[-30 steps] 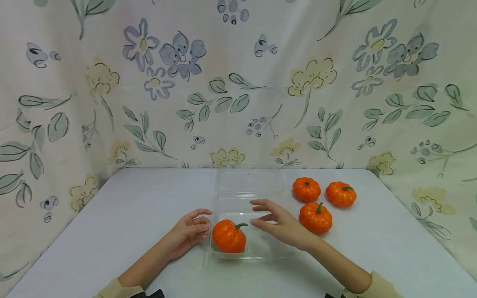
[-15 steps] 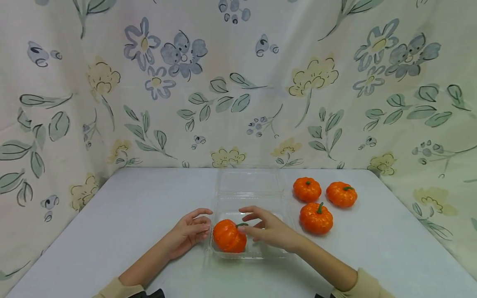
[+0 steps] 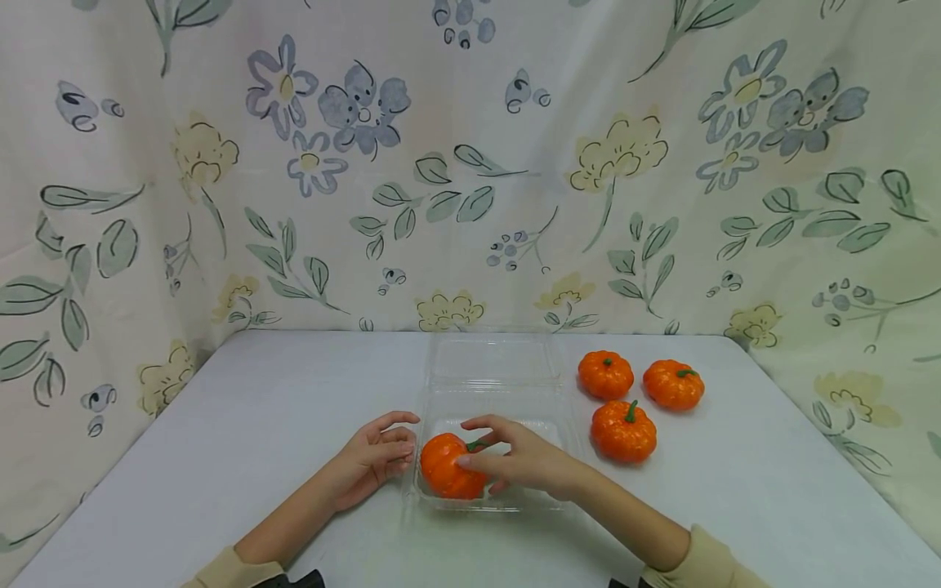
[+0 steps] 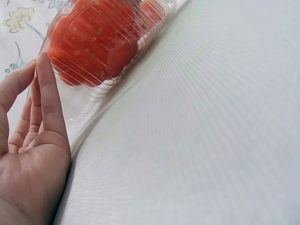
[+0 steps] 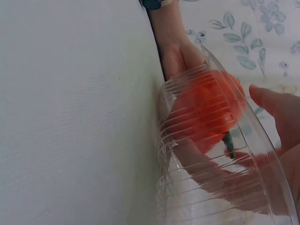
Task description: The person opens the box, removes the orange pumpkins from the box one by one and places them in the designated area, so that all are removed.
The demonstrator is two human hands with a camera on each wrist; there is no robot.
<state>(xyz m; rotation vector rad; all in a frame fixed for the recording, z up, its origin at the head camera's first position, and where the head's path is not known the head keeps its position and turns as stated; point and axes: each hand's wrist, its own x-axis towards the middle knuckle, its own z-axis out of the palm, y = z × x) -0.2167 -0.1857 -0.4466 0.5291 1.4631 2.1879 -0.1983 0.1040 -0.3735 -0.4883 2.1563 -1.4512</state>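
Observation:
A small orange pumpkin (image 3: 450, 467) with a green stem sits in the front left corner of a clear plastic clamshell container (image 3: 532, 505), whose lid is folded open toward the back. My right hand (image 3: 525, 461) reaches over the container at the pumpkin's right side. Its thumb overlaps the pumpkin in the head view, while the right wrist view shows a gap between thumb (image 5: 262, 99) and pumpkin; other fingers are seen through the clear wall. Against the container's left side, my left hand (image 3: 373, 461) rests with relaxed, bent fingers, fingertips right at the rim.
Three more orange pumpkins stand to the right of the container: one at the back (image 3: 605, 375), one farther right (image 3: 673, 385), one nearer (image 3: 623, 431). A white table (image 3: 294, 392) lies beneath, with a floral curtain (image 3: 470, 245) behind it.
My right hand has moved left and slightly down, from over the container's middle to the pumpkin's right side. The left hand and the pumpkins have stayed in place.

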